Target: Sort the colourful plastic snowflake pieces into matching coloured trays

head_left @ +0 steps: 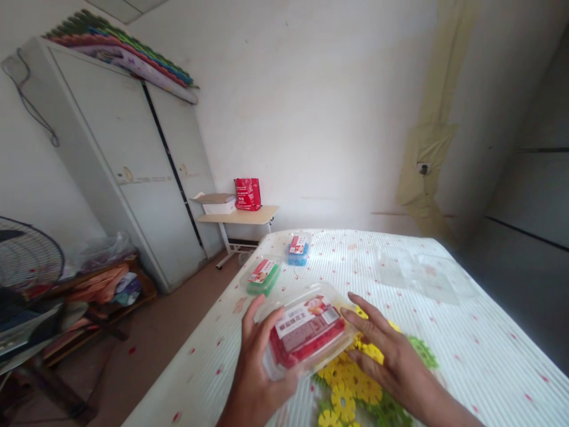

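My left hand (264,356) grips the left side of a clear plastic box (311,326) with a printed label on its lid and red pieces inside. The box is tilted and held above the table. On its right side, my right hand (384,350) has its fingers spread, with the fingertips at the box's edge. Beneath the box and the right hand lies a pile of yellow flower-shaped pieces (344,400), with green pieces (389,412) among them. Part of the pile is hidden by the box and hand.
A box of green pieces (263,276) and a box of blue pieces (297,249) stand toward the table's far left. Clear empty trays (427,276) sit at the right. Behind are a small table (249,216) with a red bag (248,194), a cabinet (133,160) and a fan (26,255).
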The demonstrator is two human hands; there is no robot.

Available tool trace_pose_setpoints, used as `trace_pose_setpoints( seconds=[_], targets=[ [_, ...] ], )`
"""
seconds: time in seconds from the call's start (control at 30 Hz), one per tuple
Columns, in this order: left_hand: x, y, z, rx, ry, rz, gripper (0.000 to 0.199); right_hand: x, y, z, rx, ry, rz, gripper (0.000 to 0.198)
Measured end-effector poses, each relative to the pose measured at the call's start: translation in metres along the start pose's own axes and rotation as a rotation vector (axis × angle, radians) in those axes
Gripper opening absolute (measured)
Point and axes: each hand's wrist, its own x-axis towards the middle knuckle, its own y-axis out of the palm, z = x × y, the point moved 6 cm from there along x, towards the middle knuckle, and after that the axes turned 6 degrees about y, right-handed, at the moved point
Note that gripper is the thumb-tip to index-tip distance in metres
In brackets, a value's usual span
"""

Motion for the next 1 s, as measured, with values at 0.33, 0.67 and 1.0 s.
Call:
trace_pose_setpoints(
  seconds=[0.33,0.67,1.0],
  targets=[
    [0.022,0.034,-0.028,-0.032,0.170,0.176,0.092,-0.024,-0.013,-0.045,0.146,-0.013,0.036,0.038],
    [0.029,0.060,-0.027,0.020,0.267,0.270,0.100,-0.041,-0.020,-0.057,-0.159,-0.058,-0.216,0.039],
    [0.033,0.071,-0.031,0.084,0.339,0.213,0.094,-0.045,-0.049,-0.063,-0.248,-0.002,-0.483,0.035]
  ],
)
